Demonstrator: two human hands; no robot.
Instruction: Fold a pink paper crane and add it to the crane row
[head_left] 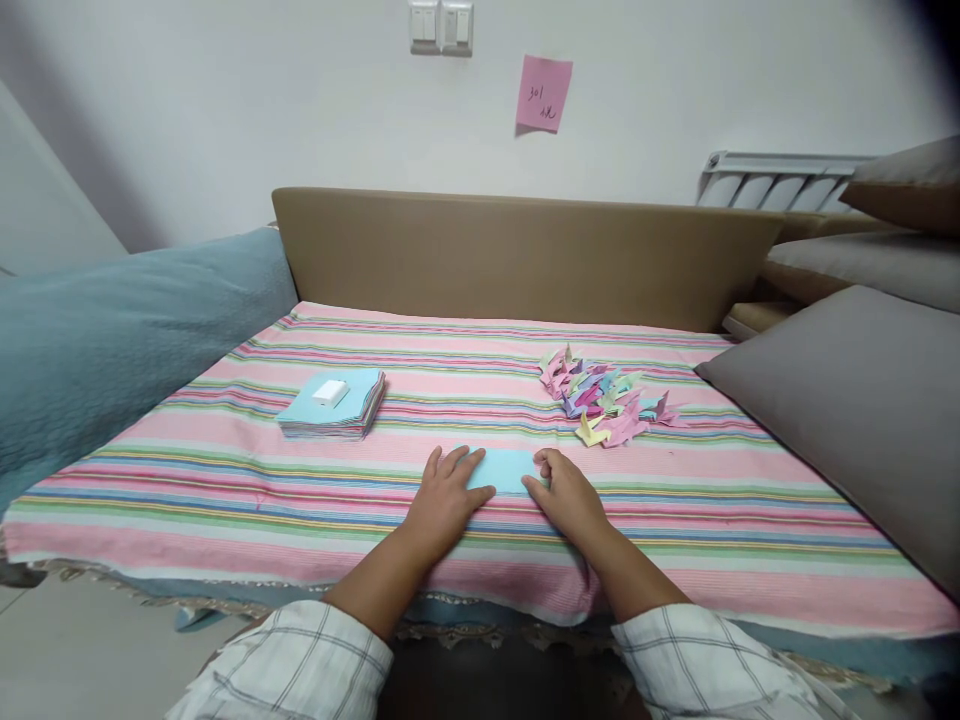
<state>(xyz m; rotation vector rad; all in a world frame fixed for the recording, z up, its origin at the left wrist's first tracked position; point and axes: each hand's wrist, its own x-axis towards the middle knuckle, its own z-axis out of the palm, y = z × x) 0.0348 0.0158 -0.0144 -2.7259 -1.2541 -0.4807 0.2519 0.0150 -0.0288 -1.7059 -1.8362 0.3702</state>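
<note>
A light blue paper [507, 470] lies on the striped cloth in front of me, a wide rectangle that looks folded. My left hand [450, 490] rests on its left end, fingers spread and thumb along the near edge. At the opposite end, the curled fingers and thumb of my right hand [564, 490] hold the paper's right edge. Beyond that hand is a pile of folded paper figures [604, 395] in pink, purple, yellow, green and blue. Off to the left sits a thick stack of paper [364, 385], light blue on top, with a small white block [330, 393] on it.
The striped cloth [225, 480] covers the seat of a sofa with a brown backrest [525, 255]. A teal-covered armrest [150, 310] bounds the left side, and grey cushions [847, 400] the right. A pink note [544, 92] and light switches [441, 27] are on the wall.
</note>
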